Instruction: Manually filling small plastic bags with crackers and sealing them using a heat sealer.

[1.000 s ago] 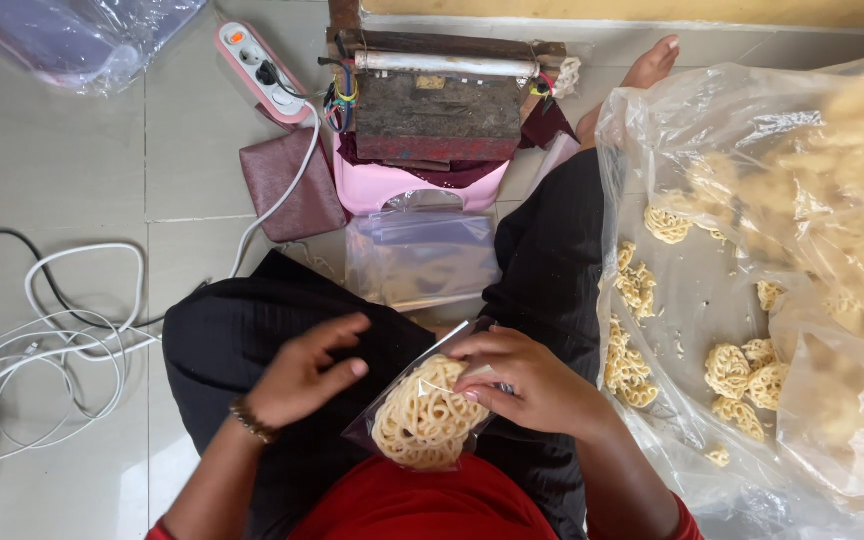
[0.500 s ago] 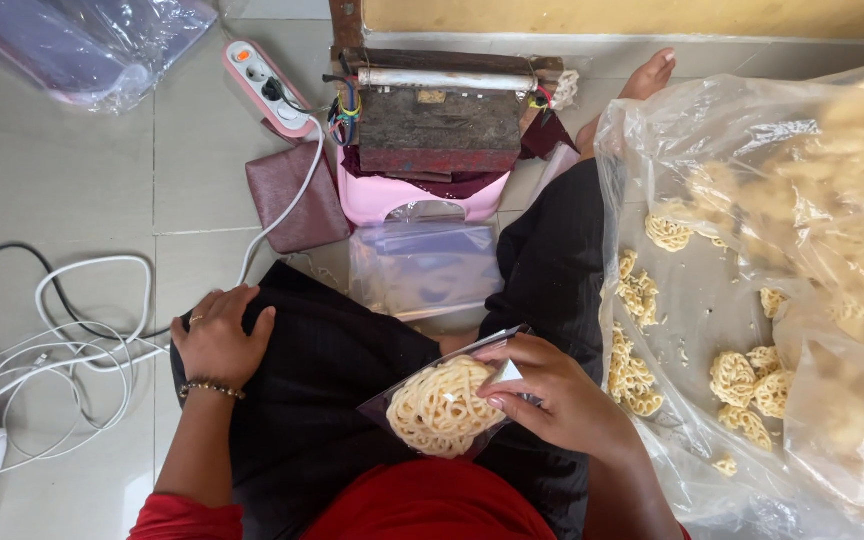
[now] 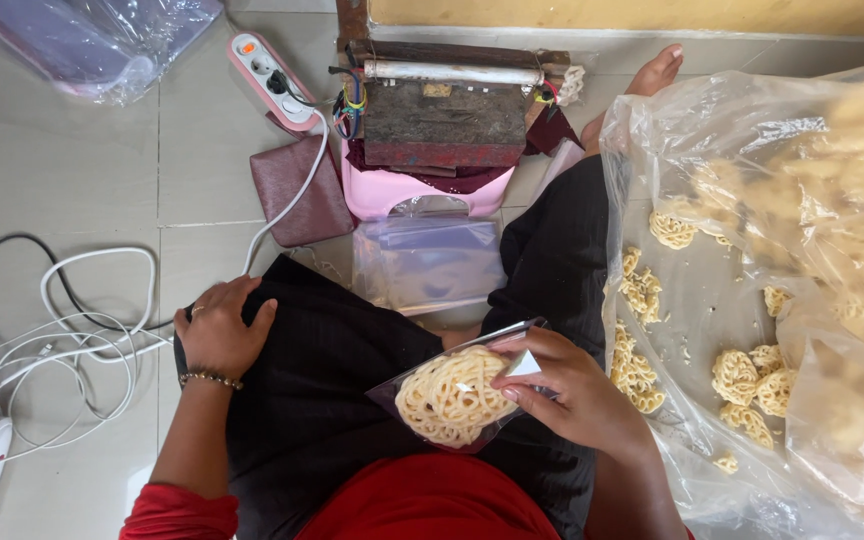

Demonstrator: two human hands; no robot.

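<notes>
Since a second ago, left hand [image 3: 220, 325] has left the small clear bag of lattice crackers [image 3: 455, 396] and rests open on the knee; right hand [image 3: 564, 385] alone grips the bag over the lap.

The person sits on the floor [image 3: 72, 170] with the left hand [image 3: 220, 333] resting on the left knee. The right hand [image 3: 562, 385] holds a small bag of crackers [image 3: 450, 397] over the lap. Ahead lies a stack of empty bags [image 3: 428, 262], and beyond it the sealing machine [image 3: 444, 115] sits on a stool [image 3: 392, 190]. A power strip [image 3: 270, 68] lies left of the machine. A large bag of crackers [image 3: 782, 250] lies to the right, cables [image 3: 72, 340] to the left.
</notes>
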